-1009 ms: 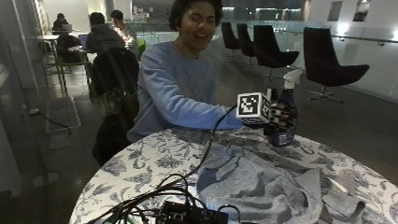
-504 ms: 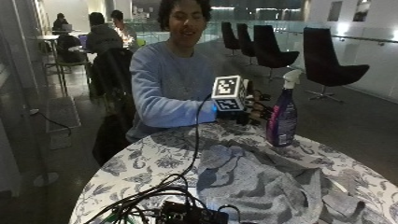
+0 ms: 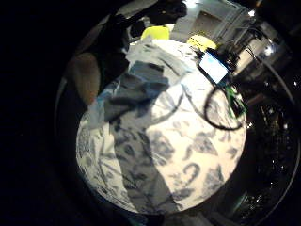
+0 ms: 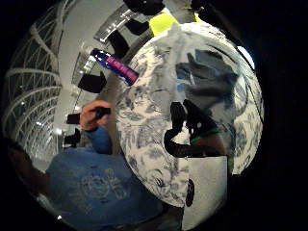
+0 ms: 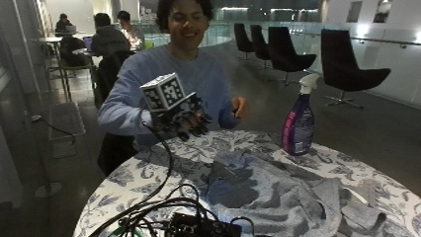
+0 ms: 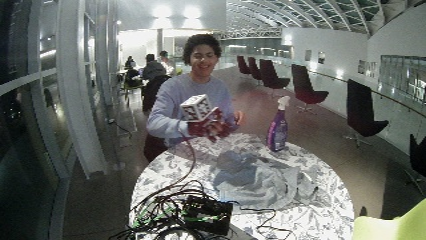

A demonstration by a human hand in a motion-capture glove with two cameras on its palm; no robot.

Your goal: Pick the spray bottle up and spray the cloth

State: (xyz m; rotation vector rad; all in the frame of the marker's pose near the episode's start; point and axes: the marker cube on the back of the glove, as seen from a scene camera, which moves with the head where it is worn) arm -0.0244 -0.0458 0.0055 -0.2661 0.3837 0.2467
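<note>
The purple spray bottle (image 5: 299, 123) with a white trigger stands upright on the round floral table (image 5: 164, 163), near its far edge. A grey-blue cloth (image 5: 276, 192) lies crumpled over the middle of the table, just in front of the bottle. My gloved right hand (image 5: 188, 121) hangs in the air over the table's near-person edge, well apart from the bottle. Its fingers droop loosely and hold nothing. The thumb side palm view shows the bottle (image 4: 115, 67) standing beyond the cloth (image 4: 207, 77). The wide outside view has the bottle (image 6: 277, 131), cloth (image 6: 259, 175) and hand (image 6: 210, 127) in the same layout.
A black electronics box (image 5: 197, 227) with a tangle of cables sits at the table's front edge. The person's bare left hand (image 5: 238, 106) is raised between my gloved hand and the bottle, gripping a small dark object. Dark chairs (image 5: 349, 69) stand behind.
One second ago my gloved hand gripped the bottle. It has let go and drawn back toward the person, away from the bottle, which stays standing on the table.
</note>
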